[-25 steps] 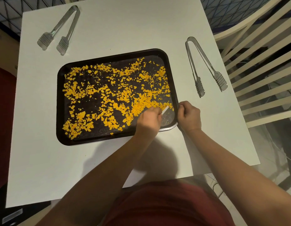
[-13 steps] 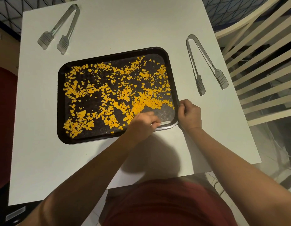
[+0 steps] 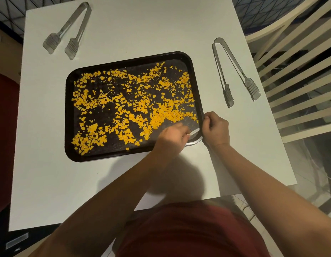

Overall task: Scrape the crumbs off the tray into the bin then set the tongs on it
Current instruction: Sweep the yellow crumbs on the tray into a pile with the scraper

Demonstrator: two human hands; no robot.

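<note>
A dark rectangular tray (image 3: 68,115) lies on the white table (image 3: 142,25), strewn with several yellow crumbs (image 3: 124,101). Over the tray's near right corner my left hand (image 3: 172,138) grips a small pale scraper (image 3: 195,131), whose tip pokes out to the right. My right hand (image 3: 215,129) holds the tray's right rim at that corner. One pair of metal tongs (image 3: 233,71) lies to the right of the tray, another pair (image 3: 68,32) at the far left. No bin is in view.
A white slatted chair (image 3: 294,71) stands close to the table's right edge. A dark red seat (image 3: 3,136) shows at the left. My red-clad lap (image 3: 188,232) fills the bottom of the view below the table's near edge.
My left hand drew back toward the tray's near edge, then moved a little inward again with the scraper tip showing. My right hand stayed on the rim. The crumb pile near the corner barely shifted.
</note>
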